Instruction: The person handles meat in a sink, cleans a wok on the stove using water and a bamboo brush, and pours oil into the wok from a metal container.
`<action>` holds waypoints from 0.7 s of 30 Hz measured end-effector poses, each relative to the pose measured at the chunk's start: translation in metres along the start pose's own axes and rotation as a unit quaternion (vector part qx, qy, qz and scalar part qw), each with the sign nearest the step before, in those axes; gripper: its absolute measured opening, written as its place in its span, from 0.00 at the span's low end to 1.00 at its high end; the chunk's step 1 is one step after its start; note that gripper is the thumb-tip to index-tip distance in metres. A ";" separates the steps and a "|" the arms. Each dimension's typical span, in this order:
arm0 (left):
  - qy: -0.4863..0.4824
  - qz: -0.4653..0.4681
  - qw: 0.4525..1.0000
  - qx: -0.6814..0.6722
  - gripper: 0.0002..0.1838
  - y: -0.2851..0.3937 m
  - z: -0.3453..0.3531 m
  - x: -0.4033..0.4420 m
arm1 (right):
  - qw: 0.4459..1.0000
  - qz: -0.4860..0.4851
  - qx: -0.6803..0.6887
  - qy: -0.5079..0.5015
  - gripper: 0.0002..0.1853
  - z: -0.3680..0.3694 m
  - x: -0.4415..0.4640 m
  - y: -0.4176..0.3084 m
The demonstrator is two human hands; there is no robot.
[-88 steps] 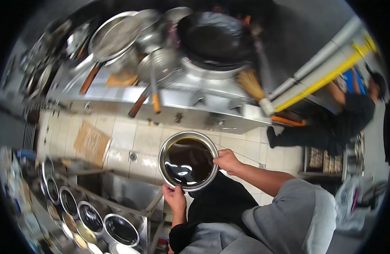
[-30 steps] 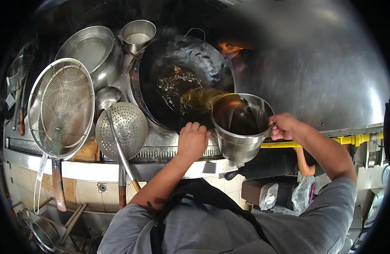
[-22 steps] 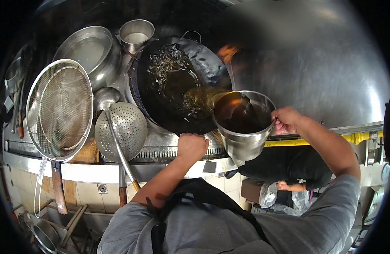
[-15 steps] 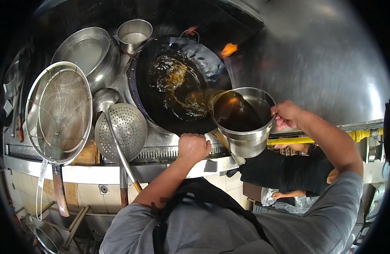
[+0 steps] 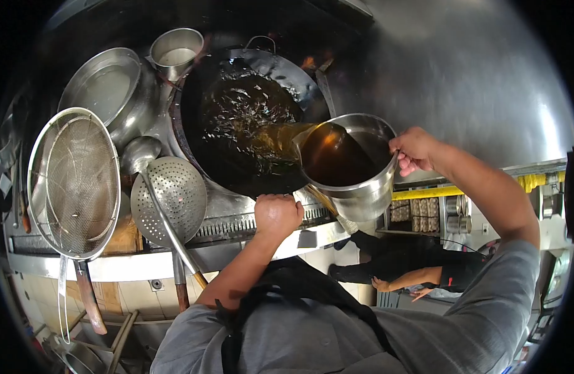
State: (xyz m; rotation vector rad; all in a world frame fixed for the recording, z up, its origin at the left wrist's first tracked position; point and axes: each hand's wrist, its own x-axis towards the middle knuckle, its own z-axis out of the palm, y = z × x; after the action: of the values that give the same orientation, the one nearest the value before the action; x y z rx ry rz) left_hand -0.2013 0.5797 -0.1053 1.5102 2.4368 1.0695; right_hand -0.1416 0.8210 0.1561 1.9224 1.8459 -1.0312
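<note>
In the head view, a large black wok [image 5: 218, 162] sits on the range with dark, rippling liquid [image 5: 246, 103] in it. My left hand [image 5: 279, 215] is closed in a fist at the wok's near edge, gripping it there; its handle is hidden under my fingers. With my right hand [image 5: 414, 149] I hold a steel pot [image 5: 361, 202] by the side of its rim. The pot tilts left over the wok's right edge, and a stream of brown, oil-like liquid [image 5: 280, 140] runs from its lip into the wok.
Left of the wok are a mesh strainer [image 5: 75, 187], a ladle [image 5: 140, 154], a perforated skimmer [image 5: 168, 199], a steel basin [image 5: 137, 112] and a small steel pot [image 5: 178, 47]. A yellow pipe [image 5: 436, 192] runs along the right edge. Another person [image 5: 411, 258] stands behind at right.
The stream from the pot looks wider, and the liquid surface in the wok has spread. The view has shifted slightly. The flame beyond the wok appears smaller. The other person has moved.
</note>
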 end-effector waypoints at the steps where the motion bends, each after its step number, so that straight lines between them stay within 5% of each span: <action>1: -0.006 -0.008 1.000 0.006 0.15 0.001 -0.002 0.001 | 1.000 -0.010 -0.008 0.002 0.05 0.000 -0.001 0.000; 21: -0.013 0.001 1.000 -0.001 0.13 -0.001 -0.004 0.002 | 0.999 -0.052 0.014 0.004 0.06 -0.006 0.014 0.078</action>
State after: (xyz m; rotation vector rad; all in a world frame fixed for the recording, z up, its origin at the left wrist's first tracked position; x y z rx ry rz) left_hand -0.2044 0.5789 -0.1027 1.5175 2.4171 1.0457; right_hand -0.0671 0.8240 0.1300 1.8664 1.9638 -1.0861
